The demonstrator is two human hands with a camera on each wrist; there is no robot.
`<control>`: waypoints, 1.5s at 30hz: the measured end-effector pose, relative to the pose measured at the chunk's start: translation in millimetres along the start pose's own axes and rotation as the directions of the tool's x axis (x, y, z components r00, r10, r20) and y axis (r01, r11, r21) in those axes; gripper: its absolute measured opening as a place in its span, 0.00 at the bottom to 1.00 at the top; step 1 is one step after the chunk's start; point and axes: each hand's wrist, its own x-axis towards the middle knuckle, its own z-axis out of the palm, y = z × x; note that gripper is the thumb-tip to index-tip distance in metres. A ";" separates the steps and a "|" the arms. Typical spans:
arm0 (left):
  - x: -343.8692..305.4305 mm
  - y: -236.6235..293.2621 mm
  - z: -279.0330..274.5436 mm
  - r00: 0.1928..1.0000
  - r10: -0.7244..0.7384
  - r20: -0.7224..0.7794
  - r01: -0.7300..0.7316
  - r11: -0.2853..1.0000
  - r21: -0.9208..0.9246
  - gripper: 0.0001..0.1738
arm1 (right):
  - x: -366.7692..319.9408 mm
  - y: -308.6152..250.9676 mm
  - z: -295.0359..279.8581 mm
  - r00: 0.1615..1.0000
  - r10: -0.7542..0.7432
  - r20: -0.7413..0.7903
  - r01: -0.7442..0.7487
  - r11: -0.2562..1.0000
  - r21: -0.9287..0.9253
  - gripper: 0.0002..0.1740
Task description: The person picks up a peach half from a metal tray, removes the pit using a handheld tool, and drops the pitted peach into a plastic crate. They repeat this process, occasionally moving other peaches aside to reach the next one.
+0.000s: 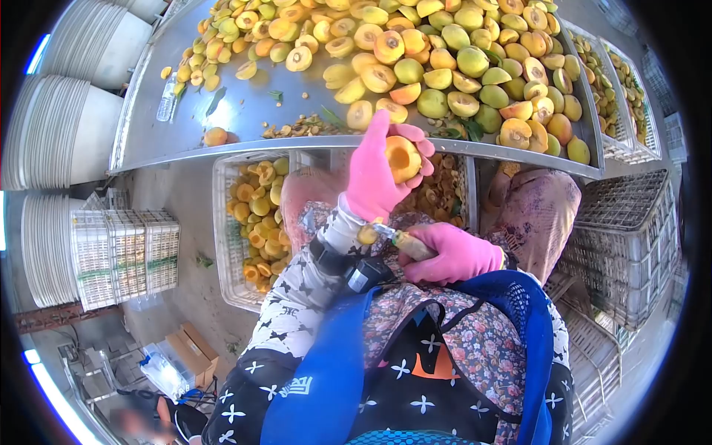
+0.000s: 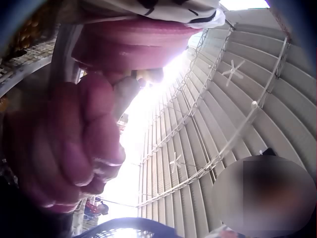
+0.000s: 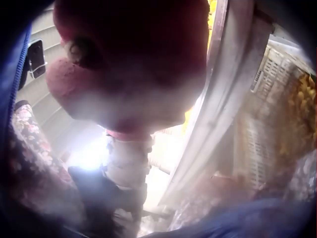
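left hand (image 1: 380, 172), fingers curled round a halved apricot (image 1: 403, 158); right hand (image 1: 454, 254), below it, fist closed on a knife (image 1: 400, 239).

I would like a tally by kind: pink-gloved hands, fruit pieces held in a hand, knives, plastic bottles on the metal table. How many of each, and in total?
Pink-gloved hands: 2, left hand and right hand
Held fruit pieces: 1, a halved fruit in the left hand
Knives: 1, a knife in the right hand
Plastic bottles: 1, on the metal table
Total: 5
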 end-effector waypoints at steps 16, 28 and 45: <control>51.8 65.9 -77.5 0.884 0.368 0.288 -0.313 0.009 0.950 0.24 | 17.9 18.2 -29.5 0.743 -0.361 -0.564 0.036 0.862 -0.505 0.15; 88.6 64.6 -83.0 0.938 0.246 0.244 -0.206 -0.171 0.963 0.33 | 13.0 28.6 -39.6 0.691 -0.366 -0.624 0.086 0.898 -0.432 0.15; 5.3 -1.5 -0.4 0.957 0.114 0.268 -0.048 0.969 -0.242 0.19 | 24.6 2.7 -12.8 0.390 -0.833 -0.392 -0.024 0.417 -0.909 0.21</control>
